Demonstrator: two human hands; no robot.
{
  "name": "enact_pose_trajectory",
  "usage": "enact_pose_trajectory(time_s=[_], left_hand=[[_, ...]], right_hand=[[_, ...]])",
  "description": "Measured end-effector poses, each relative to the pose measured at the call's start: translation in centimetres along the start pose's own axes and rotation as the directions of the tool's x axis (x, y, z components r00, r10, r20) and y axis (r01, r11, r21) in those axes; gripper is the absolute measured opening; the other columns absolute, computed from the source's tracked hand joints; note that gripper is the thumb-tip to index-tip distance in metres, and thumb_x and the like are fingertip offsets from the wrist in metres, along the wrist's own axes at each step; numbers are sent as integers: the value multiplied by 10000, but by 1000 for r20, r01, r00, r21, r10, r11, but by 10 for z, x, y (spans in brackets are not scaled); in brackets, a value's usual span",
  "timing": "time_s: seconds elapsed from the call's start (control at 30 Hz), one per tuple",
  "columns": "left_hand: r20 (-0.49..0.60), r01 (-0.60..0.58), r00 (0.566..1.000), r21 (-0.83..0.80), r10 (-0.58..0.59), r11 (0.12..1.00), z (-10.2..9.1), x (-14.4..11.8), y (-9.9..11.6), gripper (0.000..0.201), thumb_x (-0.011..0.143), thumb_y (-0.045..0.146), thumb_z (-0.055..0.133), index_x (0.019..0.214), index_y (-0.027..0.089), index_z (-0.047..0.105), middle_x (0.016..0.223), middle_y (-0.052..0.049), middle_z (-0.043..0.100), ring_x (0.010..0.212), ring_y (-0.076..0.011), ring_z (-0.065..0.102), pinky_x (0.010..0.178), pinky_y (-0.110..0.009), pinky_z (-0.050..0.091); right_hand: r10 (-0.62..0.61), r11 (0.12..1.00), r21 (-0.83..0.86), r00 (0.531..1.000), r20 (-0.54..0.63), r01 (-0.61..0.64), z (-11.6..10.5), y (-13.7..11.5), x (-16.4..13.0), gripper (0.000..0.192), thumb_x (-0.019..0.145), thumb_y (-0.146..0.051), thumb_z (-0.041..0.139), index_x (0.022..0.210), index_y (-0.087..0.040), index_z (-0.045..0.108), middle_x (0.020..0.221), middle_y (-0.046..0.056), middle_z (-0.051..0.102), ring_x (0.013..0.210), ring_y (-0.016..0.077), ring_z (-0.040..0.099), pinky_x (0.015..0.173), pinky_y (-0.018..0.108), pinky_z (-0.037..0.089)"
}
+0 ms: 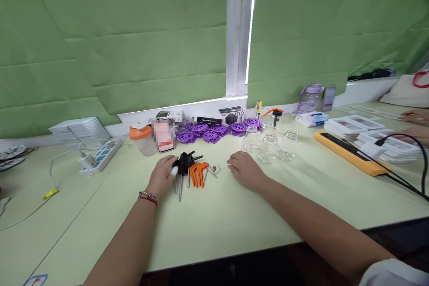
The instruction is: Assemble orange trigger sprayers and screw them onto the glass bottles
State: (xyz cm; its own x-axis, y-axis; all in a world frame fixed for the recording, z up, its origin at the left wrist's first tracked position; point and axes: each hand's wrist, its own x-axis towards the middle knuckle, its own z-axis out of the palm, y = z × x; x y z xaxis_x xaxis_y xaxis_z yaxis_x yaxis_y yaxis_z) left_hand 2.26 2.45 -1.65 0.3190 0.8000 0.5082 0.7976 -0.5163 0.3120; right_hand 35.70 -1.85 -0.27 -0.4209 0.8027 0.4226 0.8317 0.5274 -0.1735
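Note:
My left hand (163, 173) rests on the table with its fingers against a cluster of black plastic parts (184, 163). A white covering wraps its thumb tip. Thin metal rods (180, 188) lie just below that cluster. Beside them sit several orange crank-shaped handles (199, 174), then small screws (218, 170) and a little brass-coloured piece (214, 168). My right hand (246, 169) lies palm down to the right of the screws, its fingers loosely spread and holding nothing. Clear glass jars (270, 142) stand just beyond it.
Purple spoked plastic discs (210, 136) lie along the back, near a phone (166, 135) and an orange-lidded cup (140, 138). A yellow-handled screwdriver (259, 108) stands behind the jars. An orange power strip (350, 152), white stacks (385, 145) and another person's hand (415, 116) are at right.

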Motion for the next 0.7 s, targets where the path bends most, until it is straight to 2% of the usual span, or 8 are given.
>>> enact_pose_trajectory(time_s=[0.1, 0.17, 0.23, 0.3, 0.4, 0.53, 0.7], left_hand=[[118, -132, 985, 42, 126, 990, 0, 2, 16, 420, 828, 283, 468, 1230, 201, 557, 1288, -107, 530, 1189, -271, 462, 1038, -491, 353], [161, -145, 978, 90, 130, 985, 2, 3, 22, 390, 840, 278, 459, 1202, 198, 580, 1283, -118, 541, 1191, -287, 465, 1054, -555, 294], [161, -140, 979, 107, 122, 984, 5, 2, 23, 366, 847, 271, 449, 1169, 189, 602, 1274, -132, 549, 1187, -296, 472, 1041, -574, 296], [147, -140, 981, 101, 125, 985, 8, 2, 22, 356, 843, 269, 456, 1150, 187, 614, 1272, -141, 548, 1180, -297, 479, 1020, -555, 338], [150, -145, 980, 97, 129, 985, 12, 2, 22, 354, 825, 262, 476, 1142, 195, 619, 1266, -143, 549, 1189, -302, 475, 1037, -553, 323], [149, -119, 983, 96, 104, 988, 14, 4, 23, 386, 809, 255, 487, 1177, 204, 590, 1288, -136, 531, 1196, -310, 467, 1037, -557, 324], [142, -106, 986, 144, 85, 984, 12, 5, 20, 462, 788, 300, 510, 1230, 166, 522, 1353, -147, 465, 1225, -321, 433, 1061, -551, 289]], right_hand=[[15, 1000, 1, 992, 122, -15, 9, -20, 24, 252, 891, -198, 458, 874, -191, 709, 878, 80, 671, 880, 206, 540, 781, 311, 378], [80, 997, -2, 976, 203, -82, 13, -28, 39, 236, 875, -203, 485, 813, -189, 712, 846, 77, 676, 849, 196, 543, 740, 277, 366], [102, 995, -6, 967, 233, -104, 16, -31, 49, 221, 853, -190, 509, 752, -182, 706, 810, 73, 682, 826, 191, 552, 705, 258, 357], [103, 995, -8, 964, 247, -104, 18, -31, 54, 221, 835, -168, 518, 708, -184, 699, 773, 63, 687, 804, 184, 562, 686, 248, 351], [105, 994, -11, 960, 260, -106, 22, -27, 54, 231, 833, -168, 512, 714, -197, 708, 753, 48, 696, 784, 181, 574, 683, 248, 352], [110, 994, -14, 959, 261, -111, 29, -23, 53, 229, 851, -206, 504, 818, -218, 730, 840, 48, 709, 830, 192, 587, 715, 264, 370], [91, 996, -9, 963, 253, -92, 34, -20, 53, 222, 845, -192, 516, 857, -211, 737, 900, 69, 693, 877, 203, 578, 751, 278, 366]])
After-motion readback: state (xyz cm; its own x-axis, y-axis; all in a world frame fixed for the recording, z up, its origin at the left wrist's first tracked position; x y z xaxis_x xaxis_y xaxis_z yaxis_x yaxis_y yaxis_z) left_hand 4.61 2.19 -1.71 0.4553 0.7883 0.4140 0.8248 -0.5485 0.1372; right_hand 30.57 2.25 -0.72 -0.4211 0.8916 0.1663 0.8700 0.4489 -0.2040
